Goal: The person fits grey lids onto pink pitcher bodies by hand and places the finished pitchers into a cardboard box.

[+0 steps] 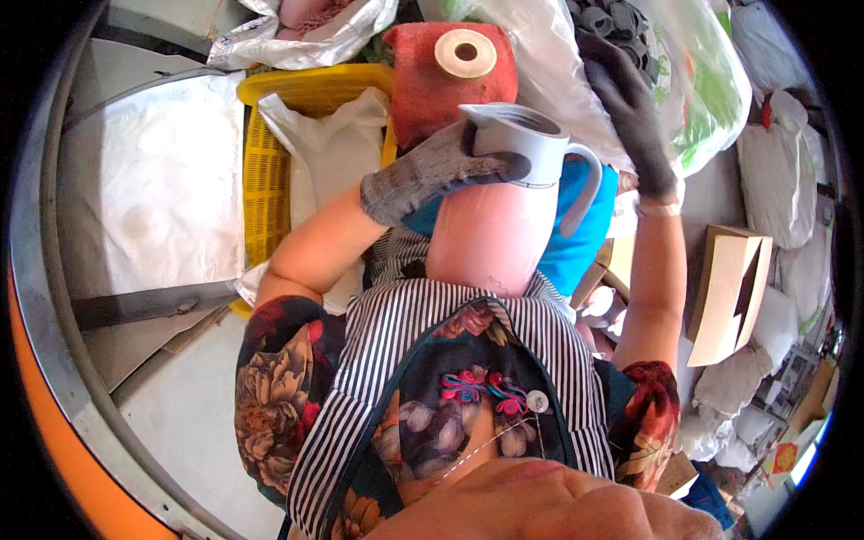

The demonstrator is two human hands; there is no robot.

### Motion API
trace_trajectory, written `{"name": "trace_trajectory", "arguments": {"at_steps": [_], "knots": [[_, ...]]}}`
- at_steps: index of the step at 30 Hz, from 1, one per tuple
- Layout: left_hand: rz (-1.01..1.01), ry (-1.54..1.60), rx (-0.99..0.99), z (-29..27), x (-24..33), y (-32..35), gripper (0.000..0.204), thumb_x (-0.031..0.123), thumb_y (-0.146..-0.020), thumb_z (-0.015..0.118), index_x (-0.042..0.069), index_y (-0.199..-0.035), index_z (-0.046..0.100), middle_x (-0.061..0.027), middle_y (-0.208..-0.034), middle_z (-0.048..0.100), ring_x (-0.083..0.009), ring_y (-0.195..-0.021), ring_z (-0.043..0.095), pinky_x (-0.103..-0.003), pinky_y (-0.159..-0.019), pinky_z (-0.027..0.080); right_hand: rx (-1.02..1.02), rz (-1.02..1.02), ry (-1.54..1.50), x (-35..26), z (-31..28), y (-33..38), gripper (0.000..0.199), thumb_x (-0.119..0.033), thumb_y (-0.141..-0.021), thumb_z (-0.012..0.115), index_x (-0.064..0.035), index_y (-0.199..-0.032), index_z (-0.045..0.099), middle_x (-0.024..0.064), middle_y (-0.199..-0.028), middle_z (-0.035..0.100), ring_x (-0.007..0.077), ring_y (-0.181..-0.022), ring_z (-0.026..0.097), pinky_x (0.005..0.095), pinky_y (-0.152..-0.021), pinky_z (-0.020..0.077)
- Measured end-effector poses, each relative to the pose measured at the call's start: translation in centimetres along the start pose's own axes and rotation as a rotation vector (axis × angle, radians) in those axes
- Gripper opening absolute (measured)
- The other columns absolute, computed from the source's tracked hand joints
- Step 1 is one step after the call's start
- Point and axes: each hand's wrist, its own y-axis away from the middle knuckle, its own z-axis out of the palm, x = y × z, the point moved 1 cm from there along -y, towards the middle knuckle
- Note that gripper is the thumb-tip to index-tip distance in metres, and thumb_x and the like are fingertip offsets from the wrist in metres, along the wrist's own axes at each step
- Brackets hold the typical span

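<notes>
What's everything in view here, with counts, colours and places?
Jug: one, pink and grey, centre
Small parts: many, dark grey, in plastic bag
Plastic bag: one, clear and green, upper right
Cushion: one, red, beyond jug
Ring: one, cream, on cushion
Basket: one, yellow, upper left
Sack: one, white, in basket
Bags: several, white, far right
Boxes: several, brown, right
Apron: one, black-and-white, lower centre
Left hand: one, dark-gloved, on jug
Right hand: one, dark-gloved, at small parts

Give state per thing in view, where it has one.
Pink jug: held, top uncovered
Left hand: gloved, gripping the jug near its top
Right hand: gloved, at the grey parts; grip unclear
Clear plastic bag: open, grey parts showing
Yellow basket: open-topped, white sheeting inside
Beige ring: lying on the red cloth
Cardboard box: unclear whether open
</notes>
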Motion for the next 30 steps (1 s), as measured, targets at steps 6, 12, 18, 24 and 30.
{"name": "trace_trajectory", "arguments": {"at_steps": [6, 12, 18, 24, 30], "knots": [[0.133, -0.088, 0.412, -3.5, 1.2, 7.6, 0.078, 0.013, -0.084, 0.082, -0.001, -0.149, 0.042, -0.0108, -0.143, 0.055, -0.0221, -0.129, 0.054, -0.037, -0.112, 0.043, -0.169, -0.493, 0.991, 6.7, 18.9, -6.3, 0.048, -0.028, -0.096, 0.059, -0.0172, -0.142, 0.054, 0.0153, -0.115, 0.069, 0.0321, -0.115, 0.063, 0.0436, -0.109, 0.0410], [0.488, -0.566, 0.713, -10.2, 4.9, 8.1, 0.082, 0.034, -0.072, 0.093, 0.001, -0.136, 0.055, -0.0129, -0.124, 0.066, -0.0233, -0.112, 0.065, -0.035, -0.097, 0.055, -0.050, 0.347, -0.222, 8.2, 14.2, -5.3, 0.037, -0.023, -0.099, 0.061, -0.0085, -0.133, 0.060, 0.0101, -0.116, 0.070, 0.0231, -0.100, 0.067, 0.0393, -0.090, 0.0535], [0.875, -0.900, 0.629, -13.5, 5.1, -4.3, 0.074, 0.033, -0.073, 0.093, 0.004, -0.131, 0.057, -0.0124, -0.125, 0.065, -0.0259, -0.113, 0.063, -0.037, -0.098, 0.053, -0.152, -0.141, 0.356, 3.8, 1.5, -2.3, 0.044, -0.004, -0.090, 0.060, -0.0066, -0.135, 0.061, 0.0140, -0.134, 0.065, 0.0271, -0.120, 0.063, 0.0381, -0.104, 0.0504], [0.828, -0.878, 0.614, -13.0, 2.7, -7.8, 0.103, 0.047, -0.061, 0.096, 0.007, -0.140, 0.043, -0.0141, -0.130, 0.060, -0.0325, -0.119, 0.060, -0.041, -0.101, 0.052, -0.236, -0.389, 0.360, -10.8, -5.2, -8.9, 0.034, -0.025, -0.099, 0.066, -0.0041, -0.126, 0.066, 0.0126, -0.113, 0.070, 0.0213, -0.105, 0.065, 0.0332, -0.094, 0.0510], [0.803, -0.789, 0.643, -13.8, 1.0, -8.4, 0.111, 0.048, -0.060, 0.096, 0.004, -0.145, 0.039, -0.0178, -0.136, 0.056, -0.0354, -0.125, 0.056, -0.044, -0.107, 0.047, 0.235, -0.478, 0.687, -16.0, 2.2, -11.7, 0.047, -0.014, -0.085, 0.076, -0.0062, -0.129, 0.062, 0.0116, -0.106, 0.064, 0.0298, -0.102, 0.062, 0.0382, -0.082, 0.0517]]}}
